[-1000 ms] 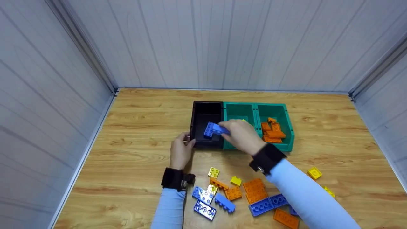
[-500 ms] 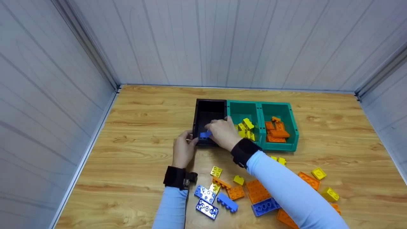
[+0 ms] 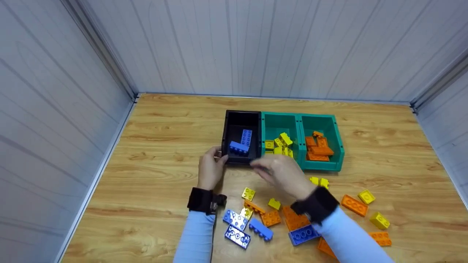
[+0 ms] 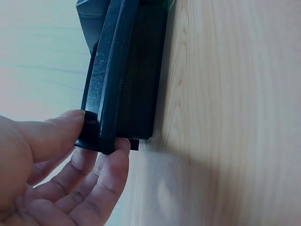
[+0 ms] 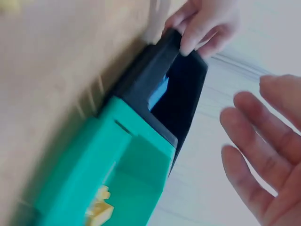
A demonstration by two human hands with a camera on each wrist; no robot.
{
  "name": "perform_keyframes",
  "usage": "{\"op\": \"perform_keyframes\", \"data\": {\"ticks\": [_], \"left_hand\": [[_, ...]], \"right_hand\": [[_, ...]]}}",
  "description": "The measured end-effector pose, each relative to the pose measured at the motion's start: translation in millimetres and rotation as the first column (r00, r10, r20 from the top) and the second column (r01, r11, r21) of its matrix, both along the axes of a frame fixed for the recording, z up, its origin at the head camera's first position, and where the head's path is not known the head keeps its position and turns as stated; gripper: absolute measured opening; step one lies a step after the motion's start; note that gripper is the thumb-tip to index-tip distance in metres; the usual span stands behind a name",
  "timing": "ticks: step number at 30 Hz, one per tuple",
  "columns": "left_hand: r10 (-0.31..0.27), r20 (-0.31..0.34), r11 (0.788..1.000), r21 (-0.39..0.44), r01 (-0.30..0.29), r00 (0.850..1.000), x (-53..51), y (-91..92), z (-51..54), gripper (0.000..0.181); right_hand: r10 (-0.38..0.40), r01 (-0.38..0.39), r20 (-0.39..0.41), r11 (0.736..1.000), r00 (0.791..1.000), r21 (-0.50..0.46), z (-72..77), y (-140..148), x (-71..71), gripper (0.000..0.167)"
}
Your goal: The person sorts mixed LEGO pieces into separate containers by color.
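My left hand point(image 3: 211, 170) pinches the front left corner of the black bin point(image 4: 107, 80), thumb on the rim and fingers below it. Two blue bricks lie in that bin, one blue brick point(image 3: 239, 147) near the front and another blue brick point(image 3: 246, 137) behind it. My right hand point(image 3: 283, 174) hovers just in front of the bins, fingers loosely bent and apart, as the right wrist view shows, with nothing in them. It partly covers the front of the middle green bin point(image 5: 141, 155), where several yellow bricks point(image 3: 278, 143) lie.
Joined on the right is another green bin point(image 3: 338, 160) with several orange bricks point(image 3: 320, 150). Loose bricks lie scattered on the wooden table in front: blue bricks point(image 3: 237, 236), yellow bricks point(image 3: 248, 194) and orange bricks point(image 3: 354, 205). White panels point(image 3: 241, 47) wall the table's back and sides.
My right hand has put a blue brick into the black bin, let go, and drawn back toward the front right. My left hand keeps its hold on the bin's corner.
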State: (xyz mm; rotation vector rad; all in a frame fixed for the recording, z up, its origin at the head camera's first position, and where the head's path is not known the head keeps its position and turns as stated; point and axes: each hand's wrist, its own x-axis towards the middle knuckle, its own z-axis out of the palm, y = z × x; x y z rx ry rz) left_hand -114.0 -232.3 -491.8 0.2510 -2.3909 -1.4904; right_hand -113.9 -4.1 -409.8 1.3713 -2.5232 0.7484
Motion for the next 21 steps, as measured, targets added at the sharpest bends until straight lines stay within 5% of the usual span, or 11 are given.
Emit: {"op": "perform_keyframes", "data": {"ticks": [7, 14, 21], "left_hand": [[-0.008, 0.013, 1.0, 0.005, 0.008, 1.0, -0.5, 0.2, 0.9, 0.026], [-0.02, -0.008, 1.0, -0.007, 0.02, 1.0, -1.4, -1.1, 2.2, 0.025], [-0.012, 0.0, 1.0, -0.012, 0.012, 1.0, -0.6, 0.2, -0.7, 0.025]], "right_hand": [[-0.02, 0.01, 0.142, 0.998, 0.99, 0.07, -33.6, 35.7, 53.7, 0.02], [-0.014, -0.005, 0.199, 0.996, 0.98, 0.093, -49.4, 42.9, 100.8, 0.027], [-0.157, 0.071, 0.401, 0.973, 0.903, 0.219, -57.1, 40.1, 119.8, 0.037]]}}
